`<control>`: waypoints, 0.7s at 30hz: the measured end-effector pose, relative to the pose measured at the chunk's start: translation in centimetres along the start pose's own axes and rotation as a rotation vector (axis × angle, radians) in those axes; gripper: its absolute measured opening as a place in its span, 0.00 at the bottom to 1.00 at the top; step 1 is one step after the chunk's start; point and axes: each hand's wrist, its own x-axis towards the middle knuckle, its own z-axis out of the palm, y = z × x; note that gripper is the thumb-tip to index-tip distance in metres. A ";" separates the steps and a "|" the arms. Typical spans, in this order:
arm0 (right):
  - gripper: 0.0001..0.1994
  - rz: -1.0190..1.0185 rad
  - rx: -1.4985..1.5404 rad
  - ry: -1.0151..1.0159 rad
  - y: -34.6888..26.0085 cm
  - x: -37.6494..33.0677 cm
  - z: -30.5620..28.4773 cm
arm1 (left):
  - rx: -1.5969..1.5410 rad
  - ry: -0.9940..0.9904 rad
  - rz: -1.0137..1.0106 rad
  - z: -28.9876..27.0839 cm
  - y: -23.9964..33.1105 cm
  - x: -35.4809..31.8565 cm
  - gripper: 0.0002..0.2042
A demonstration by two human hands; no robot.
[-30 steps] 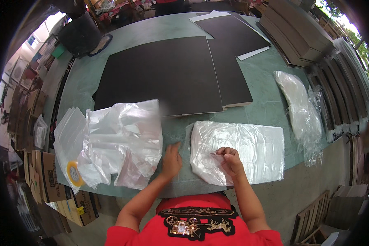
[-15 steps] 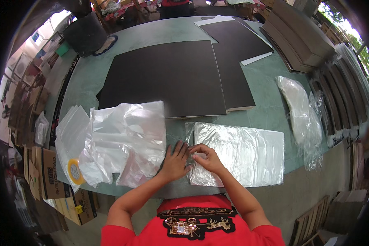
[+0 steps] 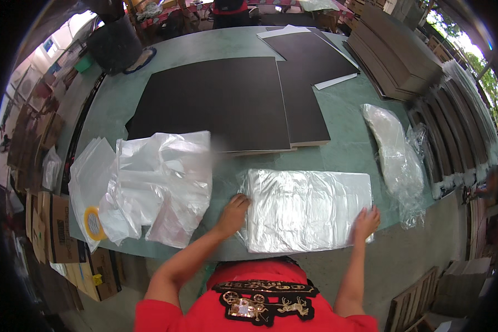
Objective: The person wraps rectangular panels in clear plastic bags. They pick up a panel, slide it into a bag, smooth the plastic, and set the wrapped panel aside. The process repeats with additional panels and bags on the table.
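Left hand at the left edge of the wrapped packet, fingers curled in against the film; unclear from above whether pinching the edge or only pressing. Right hand at the lower part of the right edge, fingers bent and slightly apart; same doubt about any real grip, underside hidden. Packet flat on the green table, close to the front edge, between the hands. Looks like a rectangular stack in clear, shiny film; contents pale, not identifiable. Probably moderate weight at most, soft rather than stiff, likely to sag if lifted by one side. Film probably slippery; not obviously fragile, but thin enough to tear under a hard pinch. Best held at both short sides, palms under, thumbs on top, not by the loose film at the left. Texture: fine creases, bright glare streaks, smoother toward the right. To the left: plastic bags, thin, translucent, crumpled, beside flatter pale sheets; yellow tape roll, ring-shaped, just below. Beyond: dark boards, matte, straight-edged, stiff-looking. To the right: clear bag, long, glossy, bunched; farther out, brown boards, stacked, likely rigid cardboard.
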 end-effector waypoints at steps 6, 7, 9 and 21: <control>0.19 -0.048 0.092 -0.009 0.2 -0.9 -0.2 | -0.058 0.356 -0.247 -1.6 0.4 -1.1 0.08; 0.19 -0.045 0.106 -0.010 0.4 -1.0 -0.2 | -0.004 0.401 -0.311 -2.3 0.5 -1.0 0.07; 0.19 -0.004 0.077 0.009 0.1 -1.2 -0.4 | 0.037 0.302 -0.314 -1.7 0.2 -0.9 0.05; 0.17 0.140 0.707 -0.328 5.9 3.9 0.2 | -0.007 0.140 -0.513 1.6 2.8 -0.4 0.08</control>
